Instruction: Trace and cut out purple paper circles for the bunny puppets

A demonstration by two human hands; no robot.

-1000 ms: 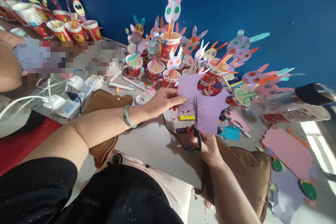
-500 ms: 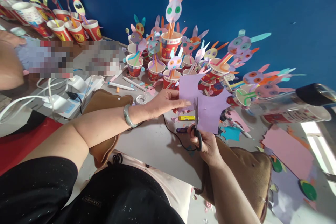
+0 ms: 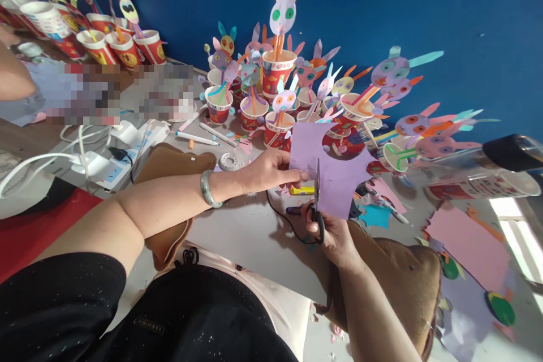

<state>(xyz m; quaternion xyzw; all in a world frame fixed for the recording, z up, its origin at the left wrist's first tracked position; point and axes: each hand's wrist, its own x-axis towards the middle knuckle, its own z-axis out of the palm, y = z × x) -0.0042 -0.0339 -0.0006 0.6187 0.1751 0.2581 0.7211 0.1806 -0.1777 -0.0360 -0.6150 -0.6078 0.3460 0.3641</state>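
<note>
A sheet of purple paper (image 3: 343, 181) with curved pieces cut out of its upper edge hangs above the table, pinched at its left part by my left hand (image 3: 275, 169). My right hand (image 3: 333, 237) has its fingers through the dark handles of a pair of scissors (image 3: 317, 192). The scissor blades point up and lie across the paper, just right of my left fingertips. Beneath the hands a yellow marker (image 3: 302, 190) and a dark purple pen (image 3: 293, 210) lie on the table, partly covered.
Paper cups (image 3: 278, 130) with paper rabbit heads crowd along the blue wall. A clear bottle (image 3: 462, 161) lies to the right, near pink paper (image 3: 470, 243). Brown cushions (image 3: 394, 277) flank my arms. A power strip (image 3: 114, 167) with white cables is at left, beyond it another person's arm (image 3: 14, 76).
The purple paper has tilted slightly, and my left thumb has shifted a little closer to the blades. The other person's arm at far left has moved back.
</note>
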